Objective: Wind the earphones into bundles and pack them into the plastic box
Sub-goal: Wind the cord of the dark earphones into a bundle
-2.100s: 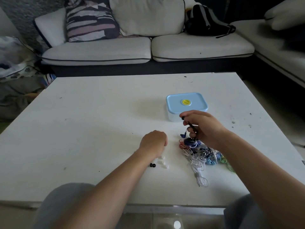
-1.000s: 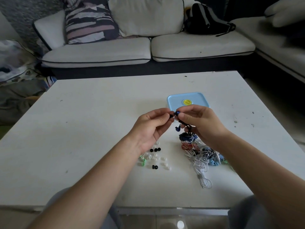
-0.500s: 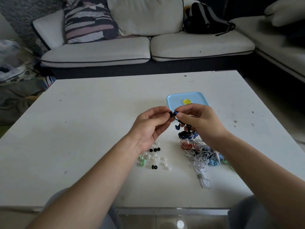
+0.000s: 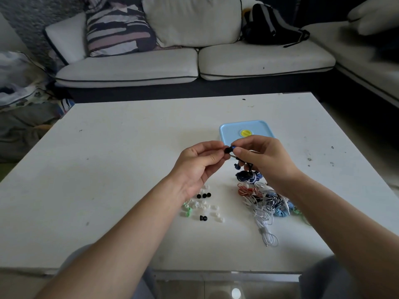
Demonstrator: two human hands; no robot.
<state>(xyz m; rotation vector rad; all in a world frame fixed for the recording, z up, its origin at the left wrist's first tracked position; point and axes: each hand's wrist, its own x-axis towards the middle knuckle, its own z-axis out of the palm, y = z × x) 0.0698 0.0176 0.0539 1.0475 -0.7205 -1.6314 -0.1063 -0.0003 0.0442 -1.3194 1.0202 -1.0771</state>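
**Hands meet over a blue earbud**

Two seconds ago the left hand (image 4: 199,167) rested as a fist on the counter (image 4: 108,169) while the right hand (image 4: 262,160) alone lifted a blue earphone; since then the left hand has risen to meet the right, and in the last half second the two have barely shifted. Now the left thumb and forefinger pinch a small black ear tip (image 4: 227,150) at the end of the blue earbud (image 4: 233,147), which the right thumb and forefinger pinch from the other side. The hands are held above the counter, fingertips almost touching.

From the right hand a dark cord hangs down to a dark blue earphone bundle (image 4: 248,176) on the counter, with a second blue bud (image 4: 237,166) dangling just below the fingers. Beside that bundle, toward the person, lies the tangled pile of earphones (image 4: 265,201): red, white, black-and-white, light blue and green cords, a white cable (image 4: 268,236) trailing nearest the counter's front edge.

Below the left hand, loose ear tips (image 4: 203,207) are scattered on the counter, mostly white, a few black and green.

The plastic box (image 4: 237,128), light blue with a yellow disc (image 4: 246,132) on its closed lid, stands just behind the right hand, partly hidden by it. A white sofa (image 4: 194,63) sits beyond the counter.
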